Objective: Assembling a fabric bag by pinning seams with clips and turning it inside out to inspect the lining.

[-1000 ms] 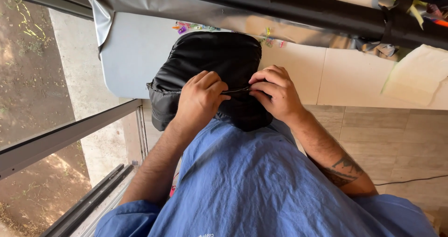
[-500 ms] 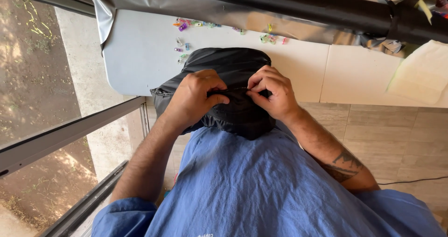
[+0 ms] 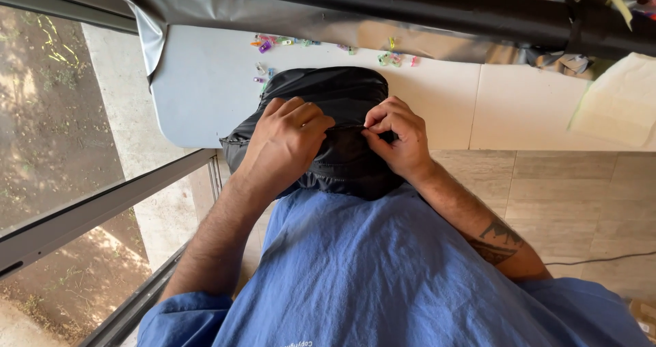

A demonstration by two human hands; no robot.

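Against the person's chest, at the near edge of the white table (image 3: 205, 94), the black bag (image 3: 328, 94) is bulging upward. Both hands are working close together on its top seam: the left hand (image 3: 287, 139) is clamping the fabric, the right hand (image 3: 396, 135) is pinching at the closure. Slippery cloth could be bunching under those fingers and snagging, or the bag could be sliding off the edge. Small coloured clips (image 3: 273, 43) are lying scattered on the tabletop, a dark pole (image 3: 410, 5) is running overhead, and pale floor tiles (image 3: 581, 197) and a window rail (image 3: 102, 210) are showing around.
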